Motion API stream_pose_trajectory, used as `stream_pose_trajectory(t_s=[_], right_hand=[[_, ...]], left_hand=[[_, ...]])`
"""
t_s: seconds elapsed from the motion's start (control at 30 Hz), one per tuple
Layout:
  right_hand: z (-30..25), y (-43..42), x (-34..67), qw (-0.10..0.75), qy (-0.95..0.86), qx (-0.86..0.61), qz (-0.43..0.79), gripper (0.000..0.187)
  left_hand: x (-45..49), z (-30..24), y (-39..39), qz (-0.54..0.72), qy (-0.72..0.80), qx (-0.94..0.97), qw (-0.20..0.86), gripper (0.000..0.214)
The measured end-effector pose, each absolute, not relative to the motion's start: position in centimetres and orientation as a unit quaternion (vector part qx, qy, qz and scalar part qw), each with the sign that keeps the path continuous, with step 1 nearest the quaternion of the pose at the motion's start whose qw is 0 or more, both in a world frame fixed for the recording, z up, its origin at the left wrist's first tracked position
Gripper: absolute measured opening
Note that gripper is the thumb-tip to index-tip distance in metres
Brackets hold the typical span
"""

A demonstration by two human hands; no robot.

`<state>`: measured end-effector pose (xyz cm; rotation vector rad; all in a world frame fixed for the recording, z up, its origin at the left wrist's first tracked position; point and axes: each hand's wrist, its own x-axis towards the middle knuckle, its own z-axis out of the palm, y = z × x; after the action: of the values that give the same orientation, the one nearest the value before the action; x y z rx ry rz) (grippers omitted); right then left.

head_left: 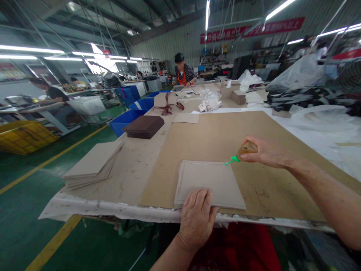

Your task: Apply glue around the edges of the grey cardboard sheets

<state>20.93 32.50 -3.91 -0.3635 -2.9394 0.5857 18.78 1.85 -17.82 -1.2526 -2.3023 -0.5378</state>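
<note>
A small stack of grey cardboard squares (210, 180) lies on a large brown board (214, 139) at the near edge of the table. My left hand (197, 220) presses flat on the stack's near edge, fingers together. My right hand (266, 151) is closed round a brown glue bottle (245, 148). Its green nozzle (231, 160) touches the far right corner of the top square.
A fanned pile of grey boards (94, 163) lies at the left, a dark brown stack (144, 126) behind it. Crumpled plastic (209, 101) and more board piles sit farther back. A person in an orange apron (183, 73) works at the far end. Blue bins (126, 118) stand left of the table.
</note>
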Motion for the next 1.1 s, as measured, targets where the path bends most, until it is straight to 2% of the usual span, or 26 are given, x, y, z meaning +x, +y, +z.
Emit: stream_pose_trajectory(t_s=[0.3, 0.5, 0.73, 0.93, 1.1], right_hand=[[-4.3, 33.0, 22.1, 0.077, -0.966, -0.128, 0.21, 0.039], [-3.1, 32.2, 24.1, 0.007, -0.973, -0.082, 0.214, 0.041], [-3.9, 31.8, 24.1, 0.083, -0.977, -0.081, 0.179, 0.035], [-3.1, 30.7, 27.7, 0.018, -0.972, -0.03, 0.233, 0.034], [-4.6, 31.6, 26.3, 0.093, -0.973, -0.052, 0.203, 0.038]], left_hand=[[18.8, -17.6, 1.8, -0.188, -0.835, -0.458, 0.24, 0.038], [18.7, -17.6, 1.8, -0.186, -0.834, -0.461, 0.24, 0.038], [18.6, -17.7, 1.8, -0.181, -0.832, -0.467, 0.238, 0.038], [18.6, -17.5, 1.8, -0.184, -0.826, -0.472, 0.248, 0.038], [18.5, -17.4, 1.8, -0.182, -0.824, -0.475, 0.249, 0.038]])
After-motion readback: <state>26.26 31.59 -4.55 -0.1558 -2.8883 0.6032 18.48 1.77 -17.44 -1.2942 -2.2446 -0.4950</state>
